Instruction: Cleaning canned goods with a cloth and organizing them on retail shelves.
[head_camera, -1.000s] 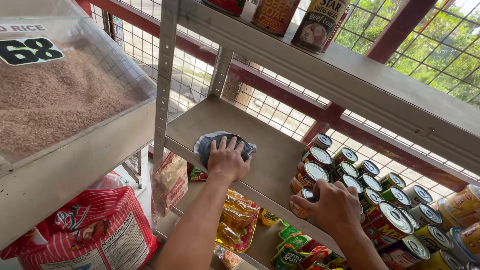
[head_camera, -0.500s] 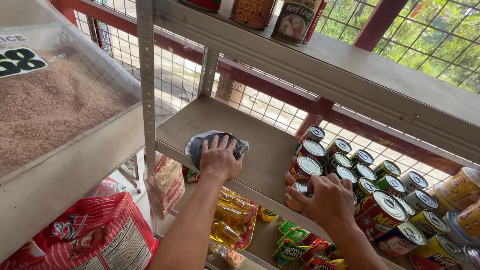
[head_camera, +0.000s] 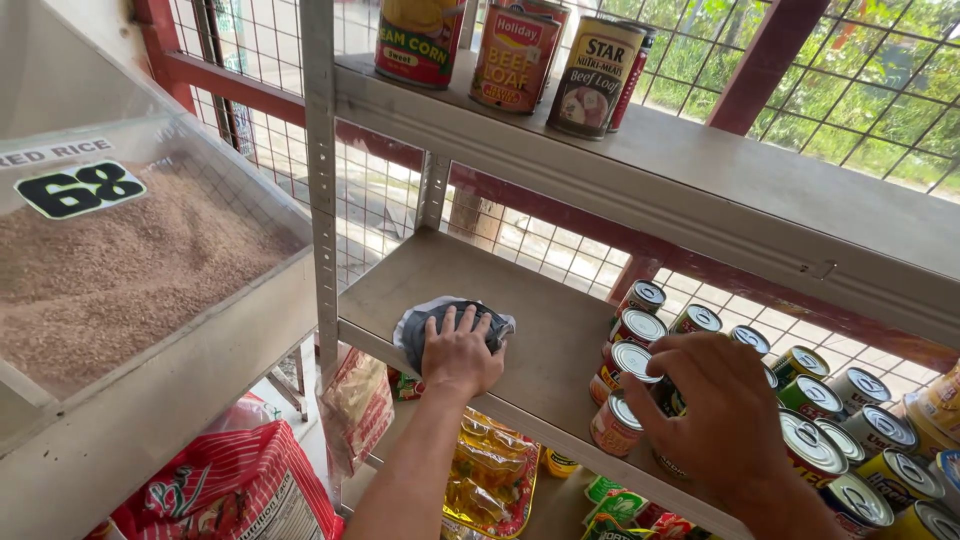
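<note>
L hand (head_camera: 461, 352) on cloth (head_camera: 432, 322) | R hand (head_camera: 712, 412) on cans (head_camera: 640, 327)

Grey shelf (head_camera: 560, 330): cloth (head_camera: 418, 325), cans (head_camera: 800, 400), prob. tinned food.

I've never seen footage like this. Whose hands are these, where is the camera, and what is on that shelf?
There is no machine here: a person works with two bare hands, and the one picture comes from a camera worn on their head, looking down. The left hand presses flat on a grey cloth lying on the bare part of a grey metal shelf. The right hand rests spread over a cluster of tin cans standing on the same shelf; whether it grips one cannot be told. Three bigger cans stand on the shelf above. To the left, a clear bin holds brownish grain. Below hang a red sack and yellow packets.
</note>
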